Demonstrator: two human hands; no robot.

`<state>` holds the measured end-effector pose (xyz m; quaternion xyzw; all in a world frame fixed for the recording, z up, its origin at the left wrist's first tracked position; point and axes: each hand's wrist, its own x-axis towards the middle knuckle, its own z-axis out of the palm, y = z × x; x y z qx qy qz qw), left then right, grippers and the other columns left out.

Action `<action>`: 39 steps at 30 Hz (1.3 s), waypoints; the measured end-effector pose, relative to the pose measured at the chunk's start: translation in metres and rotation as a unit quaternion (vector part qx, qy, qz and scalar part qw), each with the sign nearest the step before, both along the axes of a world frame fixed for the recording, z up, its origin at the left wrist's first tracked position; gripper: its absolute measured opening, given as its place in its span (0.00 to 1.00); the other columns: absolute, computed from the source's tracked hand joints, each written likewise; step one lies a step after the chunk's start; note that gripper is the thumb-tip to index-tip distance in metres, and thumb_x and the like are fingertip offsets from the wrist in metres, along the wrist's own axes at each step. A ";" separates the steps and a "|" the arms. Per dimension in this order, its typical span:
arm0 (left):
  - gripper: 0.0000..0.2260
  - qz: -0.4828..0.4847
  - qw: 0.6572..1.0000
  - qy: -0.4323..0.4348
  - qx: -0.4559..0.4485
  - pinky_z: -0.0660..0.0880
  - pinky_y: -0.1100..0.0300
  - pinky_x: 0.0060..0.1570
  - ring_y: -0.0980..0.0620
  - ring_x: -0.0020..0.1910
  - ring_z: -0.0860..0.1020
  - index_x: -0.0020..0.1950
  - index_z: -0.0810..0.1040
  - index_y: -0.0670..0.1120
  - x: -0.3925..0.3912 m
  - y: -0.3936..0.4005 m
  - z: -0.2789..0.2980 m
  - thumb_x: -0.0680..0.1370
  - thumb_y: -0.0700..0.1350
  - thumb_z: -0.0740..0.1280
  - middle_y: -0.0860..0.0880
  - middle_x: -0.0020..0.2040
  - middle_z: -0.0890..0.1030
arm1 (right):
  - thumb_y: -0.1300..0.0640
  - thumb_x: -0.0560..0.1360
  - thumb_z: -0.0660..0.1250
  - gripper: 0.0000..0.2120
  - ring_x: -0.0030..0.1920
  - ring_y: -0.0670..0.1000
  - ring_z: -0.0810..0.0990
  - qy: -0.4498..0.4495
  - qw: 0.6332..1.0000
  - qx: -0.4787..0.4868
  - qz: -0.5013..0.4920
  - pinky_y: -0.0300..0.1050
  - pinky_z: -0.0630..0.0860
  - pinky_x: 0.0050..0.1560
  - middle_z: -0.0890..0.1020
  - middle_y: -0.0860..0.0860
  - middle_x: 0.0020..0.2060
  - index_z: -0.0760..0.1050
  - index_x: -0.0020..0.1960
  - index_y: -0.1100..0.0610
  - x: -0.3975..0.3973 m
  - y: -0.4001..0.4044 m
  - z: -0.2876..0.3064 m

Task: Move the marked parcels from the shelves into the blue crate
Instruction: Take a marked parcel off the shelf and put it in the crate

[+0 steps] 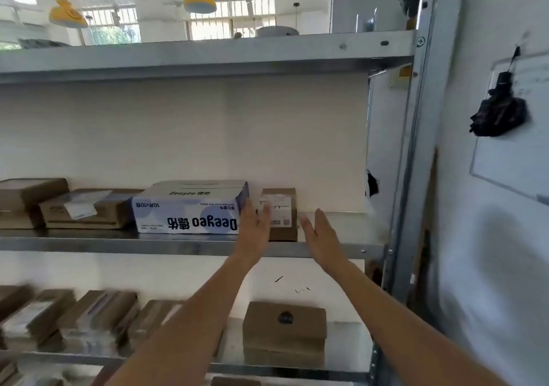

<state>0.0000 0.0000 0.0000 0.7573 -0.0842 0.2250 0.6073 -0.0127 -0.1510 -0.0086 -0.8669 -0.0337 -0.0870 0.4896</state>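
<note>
Middle shelf [178,244], left to right: brown cardboard boxes [83,210], a white-and-blue Deeyeo wipes carton [190,210] lying upside down, then a small brown labelled parcel [280,216] just beside it. Left hand [252,231] overlaps the parcel's left edge, fingers straight, contact unclear. Right hand [319,235] near the parcel's right side, fingers straight, holding nothing. Lower shelf: brown box with a dark mark [284,330].

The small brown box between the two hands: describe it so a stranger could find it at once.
Start at the middle shelf of the metal rack. Right of the big white and blue Deegeo carton stands a small brown box, the last parcel on that side. Unlike the flat brown parcels further left, it stands upright with a white label facing out.
</note>
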 end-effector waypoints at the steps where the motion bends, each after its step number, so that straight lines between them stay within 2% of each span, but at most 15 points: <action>1: 0.21 -0.006 0.997 0.015 -0.069 0.79 0.65 0.49 0.55 0.57 0.77 0.72 0.62 0.49 0.007 -0.002 0.001 0.81 0.56 0.56 0.46 0.66 0.74 | 0.39 0.82 0.49 0.34 0.78 0.55 0.54 0.009 0.998 0.052 -0.017 0.49 0.51 0.76 0.54 0.54 0.79 0.48 0.80 0.57 0.006 0.006 0.002; 3: 0.19 -0.025 0.984 0.086 -0.153 0.77 0.67 0.44 0.55 0.53 0.79 0.68 0.68 0.49 0.020 -0.001 0.004 0.82 0.57 0.55 0.47 0.63 0.77 | 0.35 0.80 0.47 0.35 0.77 0.56 0.57 0.037 0.991 0.124 -0.032 0.53 0.53 0.75 0.59 0.53 0.78 0.53 0.80 0.54 0.018 0.015 0.008; 5: 0.24 -0.073 0.963 0.149 -0.214 0.77 0.55 0.54 0.49 0.56 0.80 0.65 0.75 0.50 0.031 0.000 0.002 0.80 0.63 0.51 0.45 0.60 0.80 | 0.33 0.79 0.44 0.34 0.73 0.55 0.65 0.043 0.986 0.162 -0.017 0.52 0.57 0.75 0.67 0.53 0.75 0.62 0.77 0.52 0.028 0.024 0.013; 7: 0.28 -0.091 0.956 0.177 -0.217 0.74 0.47 0.63 0.46 0.58 0.79 0.63 0.77 0.50 0.037 -0.001 -0.003 0.79 0.66 0.48 0.45 0.58 0.82 | 0.34 0.80 0.44 0.30 0.61 0.52 0.74 0.028 0.984 0.176 -0.008 0.46 0.66 0.66 0.75 0.52 0.67 0.71 0.69 0.49 0.034 0.029 0.013; 10: 0.28 -0.107 0.947 0.183 -0.240 0.72 0.45 0.65 0.45 0.58 0.79 0.62 0.79 0.50 0.038 -0.005 -0.006 0.81 0.63 0.46 0.44 0.57 0.82 | 0.34 0.80 0.46 0.24 0.55 0.50 0.76 0.011 0.982 0.187 -0.018 0.49 0.70 0.63 0.80 0.49 0.59 0.75 0.61 0.44 0.036 0.032 0.010; 13: 0.28 -0.119 0.936 0.180 -0.278 0.76 0.48 0.60 0.46 0.56 0.80 0.61 0.78 0.49 0.038 -0.004 -0.006 0.82 0.61 0.43 0.42 0.57 0.82 | 0.36 0.80 0.49 0.22 0.56 0.50 0.79 -0.002 0.975 0.221 -0.018 0.51 0.73 0.62 0.82 0.48 0.56 0.78 0.56 0.44 0.034 0.032 0.008; 16: 0.28 -0.119 0.932 0.149 -0.309 0.78 0.55 0.49 0.50 0.51 0.82 0.56 0.79 0.51 0.039 -0.001 -0.009 0.82 0.60 0.42 0.46 0.53 0.84 | 0.47 0.77 0.55 0.15 0.56 0.51 0.81 0.006 0.951 0.308 -0.010 0.51 0.77 0.58 0.84 0.49 0.52 0.79 0.54 0.44 0.031 0.029 0.011; 19: 0.24 -0.124 0.926 0.126 -0.333 0.79 0.58 0.45 0.53 0.48 0.84 0.56 0.78 0.51 0.037 0.000 -0.012 0.83 0.57 0.44 0.50 0.49 0.86 | 0.54 0.73 0.55 0.18 0.52 0.45 0.83 -0.001 0.938 0.346 0.023 0.43 0.79 0.48 0.85 0.45 0.51 0.80 0.53 0.41 0.027 0.023 0.012; 23: 0.20 -0.116 0.929 0.122 -0.329 0.78 0.56 0.46 0.50 0.50 0.83 0.59 0.77 0.50 0.037 -0.002 -0.013 0.83 0.53 0.48 0.47 0.52 0.85 | 0.57 0.72 0.56 0.22 0.57 0.48 0.81 -0.014 0.933 0.359 0.041 0.47 0.80 0.55 0.83 0.49 0.56 0.74 0.65 0.50 0.024 0.018 0.008; 27: 0.20 -0.114 0.924 0.132 -0.341 0.78 0.56 0.42 0.51 0.47 0.84 0.54 0.79 0.50 0.039 -0.001 -0.012 0.82 0.52 0.48 0.50 0.46 0.86 | 0.58 0.77 0.54 0.21 0.58 0.49 0.81 -0.003 0.932 0.359 0.050 0.44 0.79 0.51 0.83 0.50 0.58 0.73 0.68 0.52 0.026 0.015 0.007; 30: 0.23 -0.129 0.911 0.152 -0.360 0.78 0.51 0.51 0.47 0.54 0.80 0.58 0.78 0.46 0.042 0.008 -0.011 0.83 0.55 0.47 0.47 0.51 0.84 | 0.54 0.81 0.54 0.18 0.53 0.45 0.82 0.015 0.924 0.379 0.051 0.44 0.80 0.50 0.84 0.50 0.56 0.76 0.66 0.51 0.026 0.012 0.004; 33: 0.26 -0.139 0.913 0.170 -0.344 0.69 0.48 0.67 0.45 0.65 0.74 0.63 0.75 0.45 0.044 0.012 -0.011 0.83 0.59 0.45 0.43 0.62 0.79 | 0.50 0.82 0.52 0.20 0.59 0.51 0.81 0.027 0.911 0.407 0.062 0.49 0.78 0.60 0.84 0.53 0.56 0.77 0.64 0.56 0.027 0.007 0.002; 34: 0.27 -0.144 0.915 0.173 -0.336 0.68 0.47 0.68 0.45 0.66 0.73 0.64 0.75 0.45 0.044 0.013 -0.010 0.83 0.59 0.44 0.43 0.64 0.78 | 0.49 0.82 0.52 0.21 0.60 0.53 0.80 0.030 0.910 0.408 0.066 0.51 0.76 0.63 0.84 0.54 0.57 0.77 0.63 0.57 0.027 0.006 0.003; 37: 0.30 -0.155 0.918 0.181 -0.317 0.73 0.49 0.58 0.45 0.65 0.73 0.69 0.73 0.45 0.043 0.013 -0.008 0.82 0.61 0.42 0.41 0.65 0.77 | 0.46 0.81 0.55 0.18 0.57 0.49 0.80 0.024 0.922 0.382 0.051 0.50 0.75 0.63 0.85 0.49 0.53 0.80 0.58 0.53 0.028 0.007 0.003; 39: 0.30 -0.154 0.920 0.188 -0.307 0.70 0.45 0.64 0.44 0.66 0.72 0.70 0.72 0.46 0.043 0.012 -0.009 0.82 0.62 0.42 0.42 0.64 0.77 | 0.45 0.81 0.55 0.18 0.55 0.48 0.80 0.022 0.930 0.366 0.032 0.52 0.74 0.65 0.84 0.49 0.53 0.80 0.57 0.52 0.030 0.010 0.003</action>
